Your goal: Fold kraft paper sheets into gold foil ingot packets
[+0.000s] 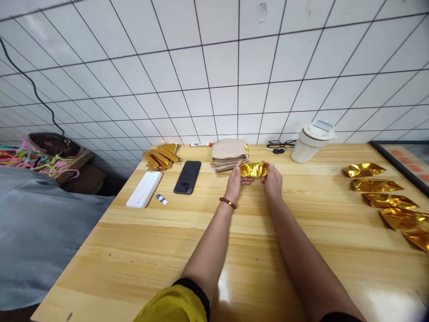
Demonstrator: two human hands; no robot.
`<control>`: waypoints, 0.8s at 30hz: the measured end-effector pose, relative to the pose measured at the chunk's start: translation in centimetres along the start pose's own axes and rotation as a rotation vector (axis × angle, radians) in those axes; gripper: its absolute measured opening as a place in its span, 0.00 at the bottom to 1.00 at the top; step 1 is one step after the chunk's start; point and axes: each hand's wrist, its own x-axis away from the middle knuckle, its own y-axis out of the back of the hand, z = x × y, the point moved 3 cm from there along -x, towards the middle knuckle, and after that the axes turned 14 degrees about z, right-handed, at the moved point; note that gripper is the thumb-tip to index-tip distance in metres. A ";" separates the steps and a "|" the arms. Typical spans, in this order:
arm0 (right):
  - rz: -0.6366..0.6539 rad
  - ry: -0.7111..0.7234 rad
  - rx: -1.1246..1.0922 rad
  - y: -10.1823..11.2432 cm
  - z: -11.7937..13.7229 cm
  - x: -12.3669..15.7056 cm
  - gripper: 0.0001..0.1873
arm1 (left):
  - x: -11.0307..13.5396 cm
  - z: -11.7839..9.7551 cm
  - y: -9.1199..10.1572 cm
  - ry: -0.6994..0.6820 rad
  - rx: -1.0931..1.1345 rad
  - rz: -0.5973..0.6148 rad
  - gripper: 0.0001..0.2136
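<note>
Between my two hands is a shiny gold foil paper ingot [254, 169], held level above the wooden table. My left hand [235, 182], with a red bead bracelet at the wrist, grips its left end. My right hand [273, 181] pinches the right end. Some fingers are hidden behind the foil. Just behind my left hand lies a stack of brown-backed paper sheets [229, 152] with gold edges. Several folded gold foil ingots [377, 185] stand in a column at the right side of the table.
Left on the table [150, 250] are folded gold strips [161, 156], a white box [144, 189], a small blue-and-white tube [162, 199] and a black phone [187, 177]. Along the wall are a marker [201, 144], glasses [281, 144] and a white lidded cup [311, 142]. A black-framed panel [398, 156] borders the right.
</note>
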 end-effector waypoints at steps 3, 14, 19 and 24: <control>-0.084 -0.019 -0.049 0.7 -0.2 -0.2 0.39 | -0.3 0.1 0.1 0.000 -0.008 0.016 0.38; -0.010 0.073 0.394 17.9 11.1 1.4 0.31 | -0.6 0.5 0.3 -0.003 -0.147 0.003 0.33; -0.338 -0.085 0.643 29.7 15.1 4.9 0.25 | -0.9 0.8 0.4 -0.007 -0.180 0.005 0.32; -0.409 -0.230 0.813 33.9 15.8 6.5 0.24 | -0.9 0.8 0.3 -0.015 -0.192 -0.011 0.30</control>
